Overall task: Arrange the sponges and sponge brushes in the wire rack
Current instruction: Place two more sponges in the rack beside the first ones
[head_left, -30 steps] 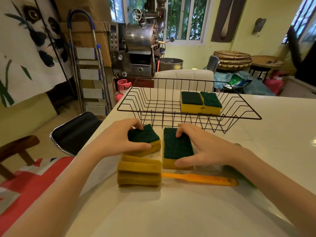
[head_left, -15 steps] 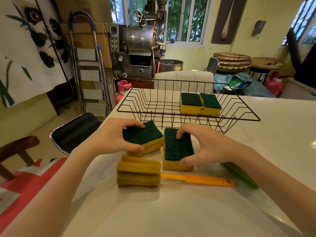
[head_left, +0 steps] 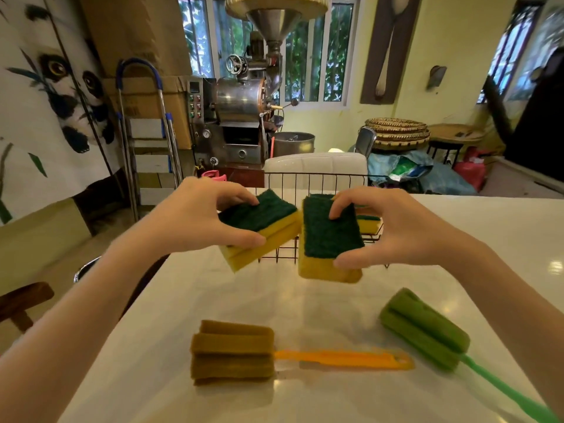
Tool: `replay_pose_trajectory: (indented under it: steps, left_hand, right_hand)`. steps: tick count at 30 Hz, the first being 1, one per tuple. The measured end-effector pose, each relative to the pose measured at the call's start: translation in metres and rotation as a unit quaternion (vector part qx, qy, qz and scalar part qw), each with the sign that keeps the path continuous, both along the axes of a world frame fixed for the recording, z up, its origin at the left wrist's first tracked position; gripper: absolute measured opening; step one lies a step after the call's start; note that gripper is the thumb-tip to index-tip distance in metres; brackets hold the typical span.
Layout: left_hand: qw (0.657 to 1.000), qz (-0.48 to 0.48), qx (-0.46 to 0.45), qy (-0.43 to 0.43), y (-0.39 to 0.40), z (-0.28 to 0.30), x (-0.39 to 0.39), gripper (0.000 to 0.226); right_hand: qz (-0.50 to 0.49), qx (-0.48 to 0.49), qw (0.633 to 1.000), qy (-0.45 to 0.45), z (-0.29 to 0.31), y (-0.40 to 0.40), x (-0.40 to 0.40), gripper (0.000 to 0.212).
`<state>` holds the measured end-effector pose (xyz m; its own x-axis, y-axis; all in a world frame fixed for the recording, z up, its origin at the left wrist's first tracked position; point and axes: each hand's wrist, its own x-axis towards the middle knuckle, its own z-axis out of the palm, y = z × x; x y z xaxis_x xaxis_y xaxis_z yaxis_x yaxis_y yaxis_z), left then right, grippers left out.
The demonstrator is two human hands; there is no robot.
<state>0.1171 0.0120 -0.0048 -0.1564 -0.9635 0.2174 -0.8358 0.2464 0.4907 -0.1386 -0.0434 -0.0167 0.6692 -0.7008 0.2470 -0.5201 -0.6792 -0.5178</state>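
My left hand (head_left: 195, 218) holds a yellow sponge with a green scouring top (head_left: 259, 227), tilted, in the air in front of the black wire rack (head_left: 317, 181). My right hand (head_left: 393, 230) grips a second such sponge (head_left: 328, 239) beside it, also off the table. Both sponges hide most of the rack. A sponge inside the rack (head_left: 369, 224) shows partly behind my right fingers. On the white table (head_left: 305, 306) lie a brown sponge brush with an orange handle (head_left: 235, 352) and a green sponge brush (head_left: 424, 328).
A white chair back (head_left: 314, 166) stands behind the rack. A black chair (head_left: 88, 267) sits at the table's left edge. A metal machine (head_left: 241, 117), a stepladder (head_left: 146, 132) and woven trays (head_left: 396, 132) are farther back.
Both hands have lifted their sponges off the table and raised them toward the rack. The view has tilted, and the green brush is now uncovered.
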Motion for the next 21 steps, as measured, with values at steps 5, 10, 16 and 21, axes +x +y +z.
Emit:
replay_pose_trajectory:
  steps: [5, 10, 16, 21]
  left_hand:
    - [1.0, 0.029, -0.013, 0.001, -0.039, 0.013, 0.0, 0.056]
    - [0.996, 0.085, -0.027, 0.014, -0.089, 0.002, 0.0, 0.062]
    - [0.993, 0.115, 0.005, -0.035, -0.139, -0.018, -0.007, 0.064]
    - [0.985, 0.127, 0.036, -0.108, -0.169, -0.038, -0.008, 0.058]
  right_hand:
    - [-0.019, -0.009, 1.0, -0.007, 0.018, -0.034, 0.005, 0.042]
    - [-0.047, -0.059, 0.997, 0.022, 0.022, -0.076, 0.016, 0.056]
    - [-0.049, -0.06, 0.993, 0.091, 0.013, -0.125, 0.04, 0.069]
    - [-0.038, -0.031, 0.993, 0.103, -0.002, -0.153, 0.067, 0.069]
